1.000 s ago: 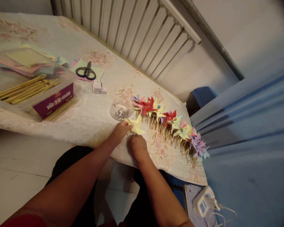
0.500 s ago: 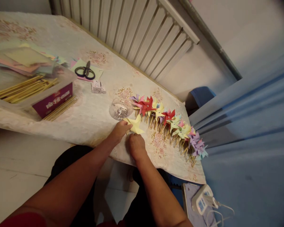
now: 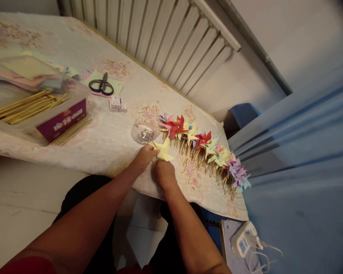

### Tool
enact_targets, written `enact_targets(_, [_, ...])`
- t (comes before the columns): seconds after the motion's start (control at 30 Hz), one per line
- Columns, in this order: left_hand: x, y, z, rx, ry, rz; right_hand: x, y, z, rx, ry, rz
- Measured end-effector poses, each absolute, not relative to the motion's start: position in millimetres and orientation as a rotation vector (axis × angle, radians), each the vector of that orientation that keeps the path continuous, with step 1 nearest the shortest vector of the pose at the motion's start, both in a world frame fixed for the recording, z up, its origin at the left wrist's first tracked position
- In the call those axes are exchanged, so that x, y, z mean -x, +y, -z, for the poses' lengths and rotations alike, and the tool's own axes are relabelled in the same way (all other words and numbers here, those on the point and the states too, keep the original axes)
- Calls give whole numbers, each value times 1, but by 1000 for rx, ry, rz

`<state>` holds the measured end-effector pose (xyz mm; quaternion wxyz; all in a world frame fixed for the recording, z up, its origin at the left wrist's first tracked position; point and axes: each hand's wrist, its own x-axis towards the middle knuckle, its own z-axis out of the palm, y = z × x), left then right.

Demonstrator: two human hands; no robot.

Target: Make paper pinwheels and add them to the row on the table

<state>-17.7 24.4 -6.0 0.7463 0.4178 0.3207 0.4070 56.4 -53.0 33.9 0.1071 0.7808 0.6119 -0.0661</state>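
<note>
So the pale yellow paper pinwheel (image 3: 165, 150) is just over the near side of the floral-covered desk (image 3: 114, 133), and it's gotta be super light, bendy and easy to crease. Left hand (image 3: 144, 158) has its grip pinched on the left side, which seems smart; I'd stay near the folds and off the floppy tips. Right hand (image 3: 165, 172) is curled just below, but honestly can't tell if that grip has anything in it. Watch the clear round dish of silvery bits (image 3: 145, 133) right beside it, plus the colorful paper pinwheel row (image 3: 204, 140) off right. More wiggle room toward the front edge, imo.
</note>
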Motion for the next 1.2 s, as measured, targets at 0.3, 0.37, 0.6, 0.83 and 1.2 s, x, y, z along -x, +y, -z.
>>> enact_targets(0.3, [21, 22, 0, -930, 748, -893, -60, -64, -20, -2383, 1875, 69])
enact_targets(0.37, [21, 22, 0, -923, 761, -888, -61, -72, -18, -2437, 1893, 55])
enact_targets(0.6, [21, 22, -2, -919, 751, -887, -65, -99, -35, -2757, 2143, 313])
enact_targets(0.83, [21, 21, -3, -932, 736, -868, -80, -73, -47, -3144, 2232, 137])
enact_targets(1.2, [22, 20, -4, -938, 672, -866, -76, -49, -36, -3153, 2230, 106])
